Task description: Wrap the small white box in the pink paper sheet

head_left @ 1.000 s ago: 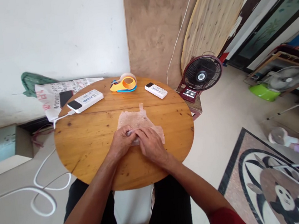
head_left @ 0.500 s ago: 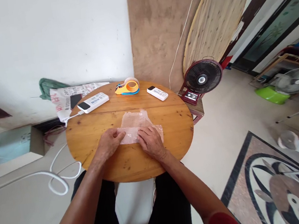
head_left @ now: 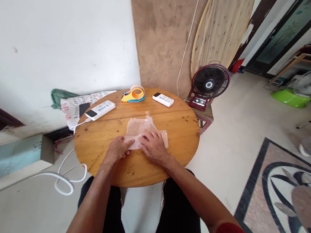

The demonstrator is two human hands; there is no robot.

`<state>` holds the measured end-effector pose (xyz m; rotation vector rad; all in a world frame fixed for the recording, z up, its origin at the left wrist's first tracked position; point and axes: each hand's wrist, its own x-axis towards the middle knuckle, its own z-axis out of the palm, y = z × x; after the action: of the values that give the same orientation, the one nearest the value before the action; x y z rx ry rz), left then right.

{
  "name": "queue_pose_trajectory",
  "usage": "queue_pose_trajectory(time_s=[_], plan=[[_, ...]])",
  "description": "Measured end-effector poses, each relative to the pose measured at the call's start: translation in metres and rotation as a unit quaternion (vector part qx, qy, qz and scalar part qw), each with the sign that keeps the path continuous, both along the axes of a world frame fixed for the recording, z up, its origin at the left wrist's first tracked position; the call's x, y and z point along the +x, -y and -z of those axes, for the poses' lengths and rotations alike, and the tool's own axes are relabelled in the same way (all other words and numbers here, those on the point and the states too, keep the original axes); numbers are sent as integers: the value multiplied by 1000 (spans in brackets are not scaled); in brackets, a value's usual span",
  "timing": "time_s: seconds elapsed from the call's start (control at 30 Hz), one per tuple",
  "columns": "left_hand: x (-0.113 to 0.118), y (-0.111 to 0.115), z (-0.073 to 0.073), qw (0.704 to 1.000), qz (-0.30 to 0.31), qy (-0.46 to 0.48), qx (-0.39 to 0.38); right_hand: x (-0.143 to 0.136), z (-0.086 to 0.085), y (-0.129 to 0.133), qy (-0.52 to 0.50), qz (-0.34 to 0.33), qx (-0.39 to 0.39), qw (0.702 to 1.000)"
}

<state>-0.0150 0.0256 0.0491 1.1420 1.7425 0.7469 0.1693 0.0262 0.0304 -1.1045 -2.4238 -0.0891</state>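
A translucent piece of bubble wrap (head_left: 139, 125) lies folded on the round wooden table (head_left: 95, 134) in front of me, its near part turned over into a flat band. The thumb and fingers of my left hand (head_left: 118, 148) pinch the band's left end. My right hand (head_left: 155, 146) bears down on the band farther right, its fingers curled onto the plastic. A small clear tab (head_left: 147, 114) sticks up from the far edge. Whatever lies inside the folds cannot be made out.
At the table's far side are an orange tape dispenser (head_left: 133, 94), a white power bank (head_left: 163, 99) and a larger one (head_left: 100, 110) with a white cable (head_left: 64, 183). A black fan (head_left: 209, 84) stands on a stool (head_left: 205, 116) to the right.
My right hand has slid a little left along the band, closer to my left hand. My left fingertips have shifted under the band's left end. The view has tilted slightly.
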Motion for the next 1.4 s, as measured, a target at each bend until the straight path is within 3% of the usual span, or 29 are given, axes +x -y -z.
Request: queue_pose_trajectory(time_s=[0.2, 0.4, 0.5, 0.6, 0.73, 0.87, 1.03, 1.17, 1.3, 1.4], plan=[[9, -4, 10, 998, -35, 43, 39, -4, -2, -1, 22, 5, 9, 1000], [25, -2, 10, 964, -103, 242, 35, -6, -3, -3, 29, 1, 6, 1000], [31, -1, 10, 952, -119, 278, 47, -6, -6, -2, 25, 1, -1, 1000], [27, 0, 12, 963, -111, 239, 48, -5, -8, 0, 23, -1, -9, 1000], [13, -3, 11, 996, -31, 79, 32, -5, -8, 0, 23, -1, -8, 1000], [6, -10, 11, 1000, 16, -11, 10, -5, -8, 0, 23, 2, -10, 1000], [15, -14, 15, 998, -12, -18, 59, -6, -9, -1, 24, -1, -13, 1000], [28, -14, 10, 995, -54, 32, 81, -5, -9, -2, 11, -10, -13, 1000], [36, -16, 8, 989, -53, 105, 85, -1, -5, -4, -52, -25, -41, 998], [38, -18, 13, 988, -39, 94, 113, 3, -1, -5, -105, -28, -57, 992]])
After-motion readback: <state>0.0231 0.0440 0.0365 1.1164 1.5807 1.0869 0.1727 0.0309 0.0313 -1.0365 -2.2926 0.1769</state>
